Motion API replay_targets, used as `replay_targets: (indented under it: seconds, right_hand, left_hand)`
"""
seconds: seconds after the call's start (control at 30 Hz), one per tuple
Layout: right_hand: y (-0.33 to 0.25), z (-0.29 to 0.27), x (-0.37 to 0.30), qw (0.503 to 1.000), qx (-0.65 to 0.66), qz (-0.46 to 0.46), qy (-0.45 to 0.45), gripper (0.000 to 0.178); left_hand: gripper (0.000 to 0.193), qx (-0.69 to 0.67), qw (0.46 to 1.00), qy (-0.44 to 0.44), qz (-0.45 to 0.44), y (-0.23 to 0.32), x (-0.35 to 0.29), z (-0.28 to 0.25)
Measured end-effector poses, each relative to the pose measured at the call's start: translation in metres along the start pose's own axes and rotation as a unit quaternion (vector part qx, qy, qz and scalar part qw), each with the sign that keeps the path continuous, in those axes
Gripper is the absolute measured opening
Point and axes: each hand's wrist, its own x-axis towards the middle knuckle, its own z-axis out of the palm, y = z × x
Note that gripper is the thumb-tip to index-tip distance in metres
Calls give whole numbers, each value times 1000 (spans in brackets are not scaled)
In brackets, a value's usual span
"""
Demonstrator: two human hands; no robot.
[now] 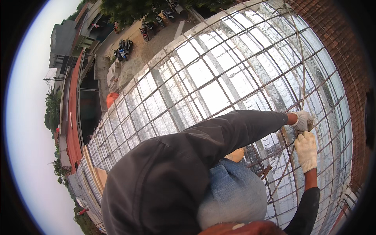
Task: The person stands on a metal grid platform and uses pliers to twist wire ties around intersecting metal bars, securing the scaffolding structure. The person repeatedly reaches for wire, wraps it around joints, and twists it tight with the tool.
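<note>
Nearest: knee in faded blue jeans (235,192), dark sleeve (156,172) stretched across toward upper right. Beyond it, left hand (303,120) and right hand (306,150), both in pale knit gloves, close together at rebar mesh (243,62). Fingers of both bent, narrow; cannot tell what, if anything, they grip. Mesh spread beneath hands and well beyond, over shiny ribbed metal decking (215,96). Brown tiled roof (333,39) along right. Farther, down below: parked motorcycle (123,49) on roadway, long red roof (73,113) at left, leafy tree (129,11) at top.
</note>
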Motion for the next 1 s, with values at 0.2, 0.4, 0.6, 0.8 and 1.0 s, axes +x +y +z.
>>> replay_targets:
  seconds: [0.2, 0.4, 0.6, 0.8, 1.0]
  right_hand:
    - [-2, 7, -17, 996, -29, 65, -55, 5]
    - [-40, 18, -18, 965, 43, 259, -14, 10]
    - [-84, 12, 4, 845, 151, 514, 1, 26]
    - [-65, 3, 1, 749, 258, 608, -55, 46]
    - [-91, -46, -39, 863, 172, 471, 67, 57]
  left_hand:
    - [42, -114, 974, 195, 23, 26, -99, -36]
    - [47, 232, 836, 497, -19, -35, -196, -155]
    - [68, 396, 765, 492, -124, -97, -255, -232]
    - [56, 364, 818, 418, -151, -110, -242, -227]
    - [48, 249, 881, 381, -127, -157, -237, -250]
